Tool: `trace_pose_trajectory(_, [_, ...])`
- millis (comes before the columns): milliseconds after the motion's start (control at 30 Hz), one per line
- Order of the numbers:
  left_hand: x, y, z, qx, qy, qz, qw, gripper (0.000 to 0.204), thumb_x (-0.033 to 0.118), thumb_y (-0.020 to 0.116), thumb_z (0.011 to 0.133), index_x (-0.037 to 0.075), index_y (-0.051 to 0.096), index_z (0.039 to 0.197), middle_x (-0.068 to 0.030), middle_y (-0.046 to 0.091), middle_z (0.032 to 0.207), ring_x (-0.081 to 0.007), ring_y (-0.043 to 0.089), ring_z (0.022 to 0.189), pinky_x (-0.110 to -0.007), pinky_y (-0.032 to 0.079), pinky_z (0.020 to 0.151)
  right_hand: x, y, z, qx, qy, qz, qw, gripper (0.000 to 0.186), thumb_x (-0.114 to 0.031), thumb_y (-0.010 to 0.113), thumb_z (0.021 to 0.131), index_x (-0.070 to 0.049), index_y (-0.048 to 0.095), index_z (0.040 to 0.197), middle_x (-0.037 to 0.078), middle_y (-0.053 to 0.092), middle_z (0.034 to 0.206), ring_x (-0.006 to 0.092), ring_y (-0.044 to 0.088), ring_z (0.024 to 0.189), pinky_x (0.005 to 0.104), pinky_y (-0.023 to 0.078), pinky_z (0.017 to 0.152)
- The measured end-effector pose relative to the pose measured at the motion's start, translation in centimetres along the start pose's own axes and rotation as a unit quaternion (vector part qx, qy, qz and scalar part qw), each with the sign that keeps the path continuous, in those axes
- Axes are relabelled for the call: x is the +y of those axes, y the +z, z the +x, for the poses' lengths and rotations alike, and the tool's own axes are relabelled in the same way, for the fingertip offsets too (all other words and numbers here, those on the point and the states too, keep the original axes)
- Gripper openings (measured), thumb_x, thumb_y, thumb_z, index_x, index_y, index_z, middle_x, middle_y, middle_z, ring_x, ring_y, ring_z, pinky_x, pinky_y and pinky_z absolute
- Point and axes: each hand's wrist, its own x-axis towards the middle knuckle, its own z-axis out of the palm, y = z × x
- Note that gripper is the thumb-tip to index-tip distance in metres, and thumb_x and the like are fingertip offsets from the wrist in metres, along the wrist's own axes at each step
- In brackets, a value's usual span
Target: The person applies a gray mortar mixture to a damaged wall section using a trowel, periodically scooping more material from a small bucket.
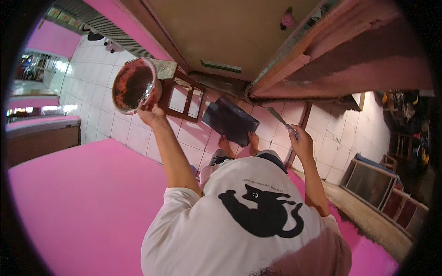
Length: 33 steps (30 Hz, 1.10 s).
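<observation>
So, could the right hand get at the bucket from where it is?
Probably yes, by moving across: the bucket, held by the left hand, shows its open mouth, and nothing seems to stand between. The right hand does hold a bladed tool, though.

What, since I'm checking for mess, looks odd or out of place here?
The bowl in the left hand looks dirty: its inside is blotched red and dark. The dark sheet on the floor by the feet may be out of place.

Bucket (122,90): round, reddish, dark-stained inside; mouth tilted into view, near rim in the left hand's (153,117) fingers. Scraper (279,117): slim blade, apparently metal, angled forward-left beyond the right hand's (302,141) fingers.
</observation>
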Motion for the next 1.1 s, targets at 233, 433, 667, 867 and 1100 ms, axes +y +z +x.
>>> trace_pose_trajectory(233, [4.5,-1.2,-3.5,-0.063,-0.016,0.12,0.991,0.036,0.012,0.044,0.095,-0.02,0.047,0.112,-0.0383,0.061,0.114,-0.0486,0.064,0.11,-0.056,0.058,0.102,1.4,0.6,-2.8,0.031,0.053,0.037,0.997,0.03,-0.03,0.066,0.098,-0.01,0.069,0.119,0.019,0.073,0.105,0.0358,0.072,0.093,0.0444,0.057,0.081])
trace_pose_trajectory(433, [8.7,-1.2,-9.8,-0.121,-0.037,0.22,0.967,0.05,0.014,0.048,0.097,-0.027,0.044,0.125,-0.0392,0.063,0.117,-0.0472,0.061,0.119,-0.053,0.05,0.113,3.7,0.3,-3.4,0.048,0.069,0.069,0.994,0.028,-0.031,0.067,0.097,-0.008,0.07,0.113,0.017,0.074,0.101,0.0354,0.073,0.089,0.043,0.057,0.077])
trace_pose_trajectory(667, [12.2,-2.3,-16.0,-0.184,-0.103,0.258,0.943,0.048,0.012,0.057,0.094,-0.022,0.047,0.127,-0.0344,0.066,0.112,-0.0437,0.067,0.109,-0.052,0.05,0.112,10.1,2.3,-2.7,0.092,0.045,0.116,0.988,0.027,-0.028,0.067,0.096,-0.008,0.07,0.114,0.017,0.074,0.102,0.0348,0.073,0.09,0.0424,0.058,0.078])
trace_pose_trajectory(867, [8.0,-3.0,-20.1,-0.226,-0.189,0.312,0.903,0.045,0.017,0.058,0.1,-0.002,0.05,0.139,-0.0196,0.063,0.132,-0.0344,0.064,0.118,-0.049,0.056,0.103,12.5,1.2,-2.3,0.085,0.122,0.15,0.977,0.028,-0.027,0.067,0.097,-0.01,0.072,0.118,0.017,0.074,0.098,0.0339,0.073,0.085,0.0406,0.057,0.076])
trace_pose_trajectory(1100, [-2.0,-7.8,-20.8,-0.303,-0.361,0.366,0.803,0.028,0.019,0.056,0.098,0.003,0.062,0.12,-0.0141,0.069,0.114,-0.0304,0.067,0.109,-0.052,0.055,0.098,15.1,1.2,-3.9,0.226,0.091,0.137,0.96,0.028,-0.024,0.066,0.098,-0.005,0.071,0.118,0.018,0.074,0.107,0.0344,0.072,0.091,0.0411,0.056,0.08])
